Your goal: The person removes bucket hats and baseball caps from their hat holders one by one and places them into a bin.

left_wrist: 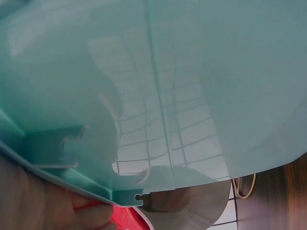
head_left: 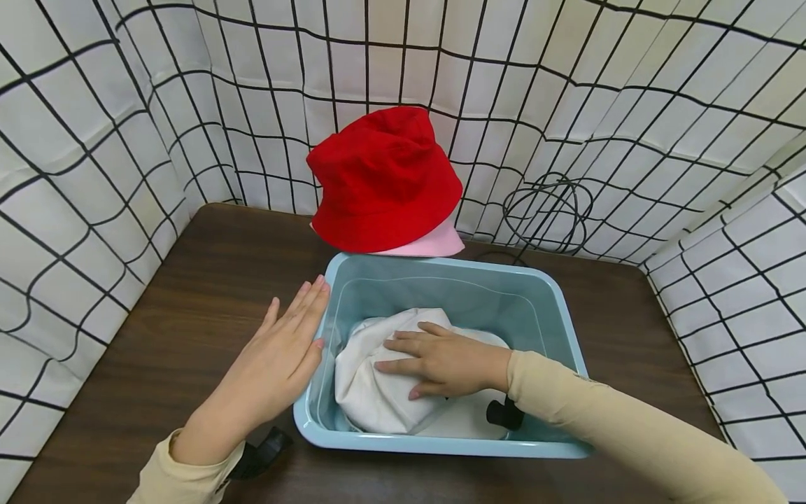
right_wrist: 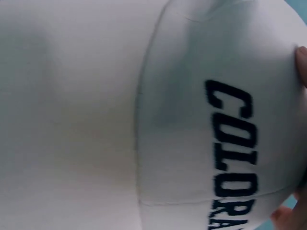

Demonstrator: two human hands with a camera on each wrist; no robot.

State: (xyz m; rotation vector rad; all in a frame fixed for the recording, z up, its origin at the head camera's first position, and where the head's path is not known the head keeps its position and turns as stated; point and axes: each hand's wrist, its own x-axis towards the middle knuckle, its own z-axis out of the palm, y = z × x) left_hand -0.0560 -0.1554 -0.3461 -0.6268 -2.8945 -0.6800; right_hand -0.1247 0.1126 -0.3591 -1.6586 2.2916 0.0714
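A white hat (head_left: 368,385) lies crumpled inside a light blue plastic basin (head_left: 453,448). My right hand (head_left: 450,360) rests on the hat's top with fingers spread. Dark letters reading "COLORA" show on the hat's crown (right_wrist: 230,143) in the right wrist view, beside its broad brim (right_wrist: 72,120); the rest of the word is cut off. At the basin's left rim, my left hand (head_left: 273,371) has its fingers straight, with the fingertips against the edge. The left wrist view shows the basin's glossy outer wall (left_wrist: 144,96) close up, with the hand beside its rim.
Behind the basin, a red bucket hat (head_left: 390,182) sits over a pink one (head_left: 443,241). A coil of dark wire (head_left: 548,213) leans against the black grid wall (head_left: 406,45) at the back right. Underneath is a dark wooden tabletop (head_left: 208,280), with grid walls on three sides.
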